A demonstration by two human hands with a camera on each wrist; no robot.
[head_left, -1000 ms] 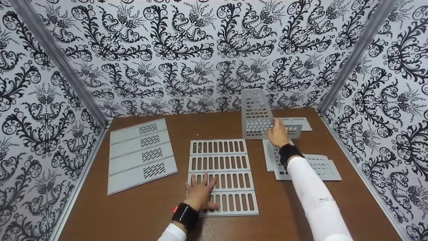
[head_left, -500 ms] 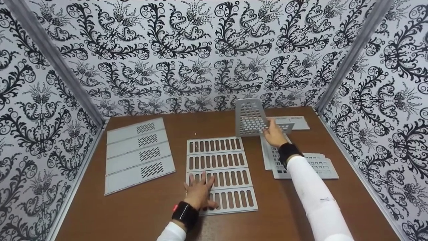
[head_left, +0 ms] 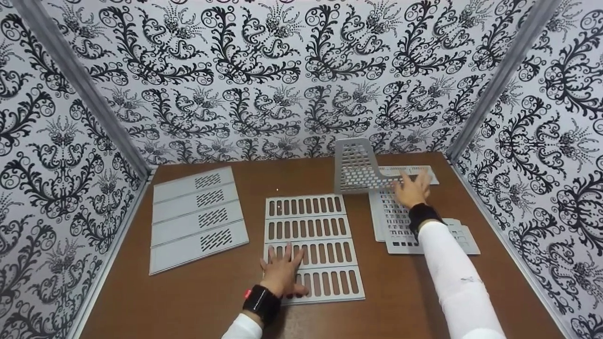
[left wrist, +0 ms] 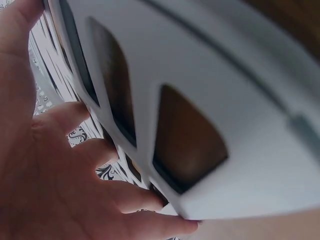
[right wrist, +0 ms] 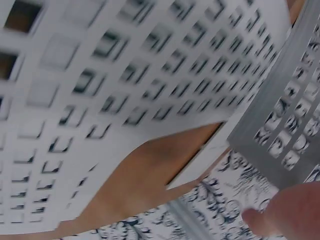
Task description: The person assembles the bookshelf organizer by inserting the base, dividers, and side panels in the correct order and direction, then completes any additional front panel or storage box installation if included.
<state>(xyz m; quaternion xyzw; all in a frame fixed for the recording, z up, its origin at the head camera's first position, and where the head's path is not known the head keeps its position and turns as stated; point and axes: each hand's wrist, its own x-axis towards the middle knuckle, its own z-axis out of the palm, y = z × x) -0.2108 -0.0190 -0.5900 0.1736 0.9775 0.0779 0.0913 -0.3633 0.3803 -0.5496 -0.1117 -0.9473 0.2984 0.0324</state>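
My left hand (head_left: 281, 272) lies with spread fingers on the lower left of a grey slotted panel (head_left: 313, 241), flat on the table. In the left wrist view its fingertips reach the panel's slotted edge. At the right, my right hand (head_left: 412, 190) has its fingers spread at the narrow arm of an L-shaped grey perforated plate (head_left: 340, 179). That plate tilts up over a stack of plates with square holes (head_left: 392, 248). In the right wrist view a fingertip (right wrist: 295, 212) overlaps the tilted plate's corner (right wrist: 255, 150). The narrow arm's end is hidden behind the hand.
A grey panel with slanted vents (head_left: 176, 235) lies on the left of the brown table (head_left: 212, 301). A smaller vented plate (head_left: 434, 180) is at the back right, another plate (head_left: 466, 245) beside the stack. Patterned walls (head_left: 282, 70) enclose three sides.
My right hand has slid right along the L-shaped plate, its fingers going from a grip to spread. The plate came down slightly and stays tilted. My left hand stays put.
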